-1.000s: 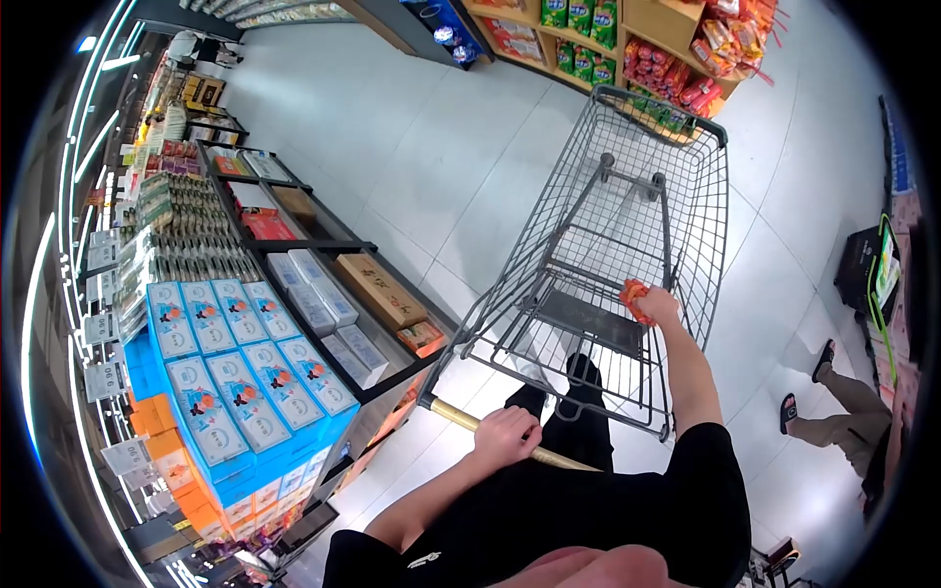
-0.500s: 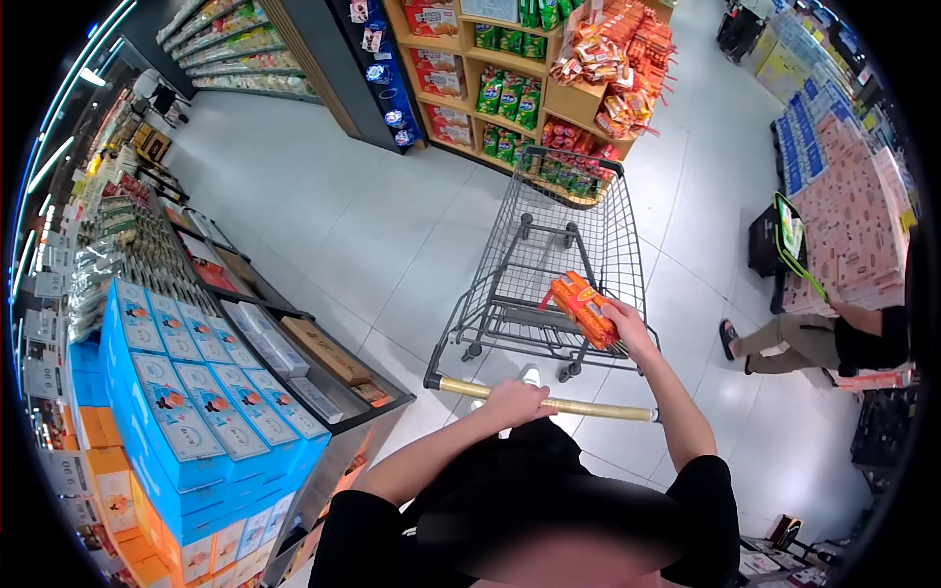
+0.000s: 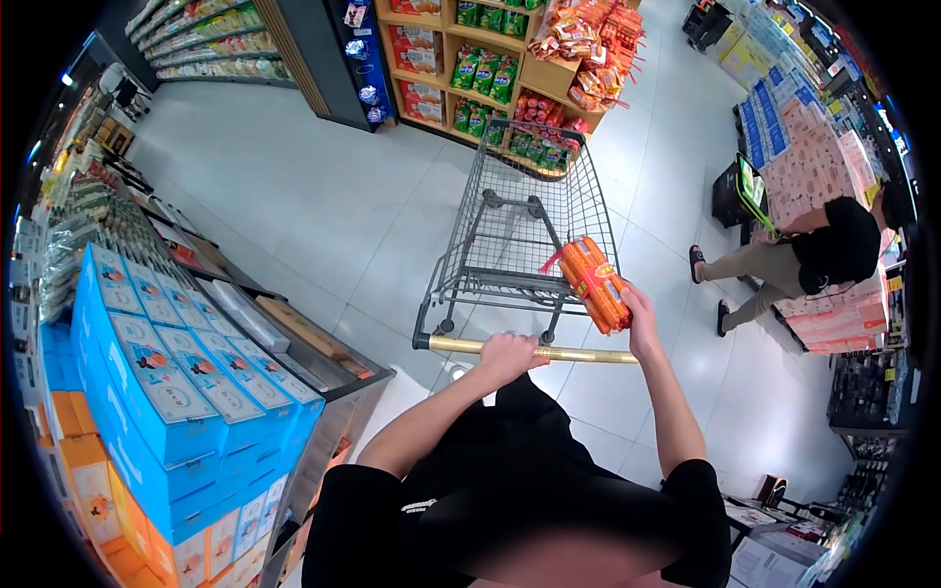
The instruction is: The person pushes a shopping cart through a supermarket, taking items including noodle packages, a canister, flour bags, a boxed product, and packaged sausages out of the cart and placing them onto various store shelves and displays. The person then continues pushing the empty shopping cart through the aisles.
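Note:
My left hand (image 3: 510,358) is wrapped round the yellow handle bar (image 3: 588,355) of a grey wire shopping cart (image 3: 515,235). Above the right end of that bar, my right hand (image 3: 639,318) grips a pack of orange-red sausages (image 3: 594,284) by its lower right side. The pack is tilted, with a red strip at its upper left. Beneath it, the cart's wire basket shows no goods inside.
Blue boxes (image 3: 162,382) are stacked at the left beside a low display shelf (image 3: 368,377). Wooden shelves (image 3: 446,59) with red and green packs stand past the cart. At the right, another person (image 3: 833,245) holds a black basket (image 3: 727,196) near pink cartons (image 3: 814,167).
The sausage pack has come up out of the cart basket in my right hand, to above the handle bar. My left hand stays on the bar. The view has tilted up.

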A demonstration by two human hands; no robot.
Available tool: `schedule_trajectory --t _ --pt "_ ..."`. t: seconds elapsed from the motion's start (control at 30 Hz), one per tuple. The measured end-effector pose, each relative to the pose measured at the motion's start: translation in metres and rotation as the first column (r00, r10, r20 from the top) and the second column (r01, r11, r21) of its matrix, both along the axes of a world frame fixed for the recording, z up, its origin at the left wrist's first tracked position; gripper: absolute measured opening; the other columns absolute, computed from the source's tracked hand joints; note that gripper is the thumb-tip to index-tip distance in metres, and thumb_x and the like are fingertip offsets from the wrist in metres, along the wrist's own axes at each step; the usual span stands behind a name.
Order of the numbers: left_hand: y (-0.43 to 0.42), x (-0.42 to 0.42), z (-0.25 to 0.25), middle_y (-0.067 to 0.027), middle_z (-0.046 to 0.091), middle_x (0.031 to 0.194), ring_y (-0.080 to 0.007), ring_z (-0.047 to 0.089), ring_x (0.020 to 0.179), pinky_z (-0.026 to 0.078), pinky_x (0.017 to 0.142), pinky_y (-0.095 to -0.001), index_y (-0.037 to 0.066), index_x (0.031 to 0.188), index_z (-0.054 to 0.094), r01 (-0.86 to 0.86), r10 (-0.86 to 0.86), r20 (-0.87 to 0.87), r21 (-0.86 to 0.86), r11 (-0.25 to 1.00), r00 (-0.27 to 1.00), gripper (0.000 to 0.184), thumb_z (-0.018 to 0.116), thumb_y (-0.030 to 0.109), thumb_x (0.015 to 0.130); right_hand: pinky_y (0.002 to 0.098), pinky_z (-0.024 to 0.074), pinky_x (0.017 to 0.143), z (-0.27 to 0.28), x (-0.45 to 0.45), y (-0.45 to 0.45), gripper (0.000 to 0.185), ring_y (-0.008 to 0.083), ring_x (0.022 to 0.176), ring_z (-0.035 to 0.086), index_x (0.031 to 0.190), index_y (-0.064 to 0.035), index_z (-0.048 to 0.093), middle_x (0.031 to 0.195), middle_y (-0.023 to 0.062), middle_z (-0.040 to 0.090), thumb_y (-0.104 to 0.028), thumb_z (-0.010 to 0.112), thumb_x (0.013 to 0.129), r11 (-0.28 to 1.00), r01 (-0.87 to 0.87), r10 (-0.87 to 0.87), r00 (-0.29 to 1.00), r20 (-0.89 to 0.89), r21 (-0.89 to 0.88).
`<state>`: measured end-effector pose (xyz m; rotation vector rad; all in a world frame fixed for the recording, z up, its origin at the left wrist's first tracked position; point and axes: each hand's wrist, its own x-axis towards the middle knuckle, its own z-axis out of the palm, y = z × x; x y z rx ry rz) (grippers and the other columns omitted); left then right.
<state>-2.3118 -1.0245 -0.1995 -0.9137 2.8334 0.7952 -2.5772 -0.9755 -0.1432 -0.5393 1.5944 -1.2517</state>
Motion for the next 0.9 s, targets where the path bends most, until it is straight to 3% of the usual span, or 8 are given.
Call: schedule_trajectory --t 0.3,0.47,0.57,0.63,0.67,0.73,0.8,0.9 --pt "0.003 -0.002 -0.008 -0.0084 0.067 0.071 -0.0278 0.068 0.065 0.051 0.056 -0.0398 0.007 0.083 0.062 -0.113 0.107 -0.088 -0.073 0.991 0.990 0.049 0.062 0.056 0.086 0.0336 0.0459 0.096 0.021 0.008 0.004 0.050 0.0173 0.111 0.060 0.134 -0.0018 0.051 0.123 0.0087 0.062 -0.037 0.050 0.098 0.990 0.137 -0.126 0.925 0.358 -0.006" --pt "-0.010 -0.016 -0.001 -0.0083 0.067 0.070 -0.0279 0.069 0.066 0.053 0.056 -0.0409 0.006 0.085 0.064 -0.149 0.149 0.005 -0.048 0.988 0.989 0.055 0.057 0.061 0.088 0.0365 0.0441 0.100 0.011 -0.012 0.006 0.050 0.0188 0.118 0.057 0.136 -0.0047 0.048 0.130 0.0095 0.058 -0.039 0.048 0.099 0.987 0.164 -0.140 0.843 0.519 0.000" --pt "-0.020 -0.028 0.002 -0.0094 0.065 0.065 -0.0315 0.066 0.063 0.051 0.056 -0.0438 0.010 0.082 0.063 -0.270 0.273 0.067 -0.043 0.962 0.960 0.051 0.060 0.061 0.086 0.0386 0.0462 0.099 0.007 -0.030 0.010 0.048 0.0211 0.117 0.058 0.133 -0.0048 0.049 0.129 0.0098 0.058 -0.037 0.049 0.098 0.984 0.166 -0.097 0.805 0.585 -0.065" --pt "-0.028 -0.037 -0.001 -0.0092 0.066 0.066 -0.0309 0.067 0.064 0.051 0.056 -0.0435 0.010 0.083 0.063 -0.297 0.300 0.078 -0.055 0.953 0.951 0.052 0.059 0.062 0.086 0.0472 0.0526 0.090 -0.006 -0.054 0.014 0.049 0.0318 0.108 0.061 0.132 -0.0060 0.047 0.125 0.0162 0.058 -0.036 0.052 0.094 0.978 0.157 -0.005 0.678 0.735 -0.139" --pt "-0.031 -0.042 -0.002 -0.0091 0.067 0.067 -0.0304 0.068 0.065 0.051 0.056 -0.0432 0.009 0.083 0.064 -0.324 0.328 0.080 -0.066 0.944 0.941 0.053 0.058 0.062 0.086 0.0472 0.0526 0.090 -0.009 -0.068 0.016 0.049 0.0318 0.108 0.061 0.132 -0.0060 0.047 0.125 0.0162 0.058 -0.036 0.052 0.094 0.979 0.149 0.003 0.672 0.741 -0.140" --pt "-0.038 -0.052 -0.005 -0.0094 0.067 0.068 -0.0313 0.067 0.065 0.051 0.056 -0.0440 0.010 0.083 0.064 -0.365 0.372 0.082 -0.083 0.927 0.925 0.053 0.059 0.063 0.086 0.0490 0.0541 0.087 0.000 -0.094 0.016 0.058 0.0368 0.106 0.062 0.138 -0.0033 0.042 0.125 0.0222 0.056 -0.031 0.055 0.088 0.945 0.065 0.211 0.629 0.748 -0.321" --pt "-0.046 -0.065 -0.007 -0.0098 0.067 0.068 -0.0321 0.067 0.065 0.051 0.056 -0.0447 0.011 0.083 0.064 -0.408 0.417 0.082 -0.106 0.907 0.905 0.053 0.059 0.063 0.085 0.0489 0.0545 0.086 -0.003 -0.122 0.014 0.069 0.0376 0.104 0.062 0.140 -0.0003 0.040 0.125 0.0248 0.055 -0.030 0.061 0.082 0.932 0.107 0.215 0.610 0.763 -0.347" --pt "-0.057 -0.078 -0.006 -0.0102 0.067 0.069 -0.0336 0.066 0.065 0.050 0.057 -0.0456 0.011 0.085 0.066 -0.457 0.478 0.108 -0.175 0.872 0.871 0.052 0.060 0.063 0.085 0.0479 0.0550 0.085 0.002 -0.166 0.013 0.078 0.0378 0.100 0.064 0.137 0.0044 0.041 0.122 0.0255 0.055 -0.033 0.069 0.075 0.805 -0.059 0.516 0.559 0.649 -0.590"
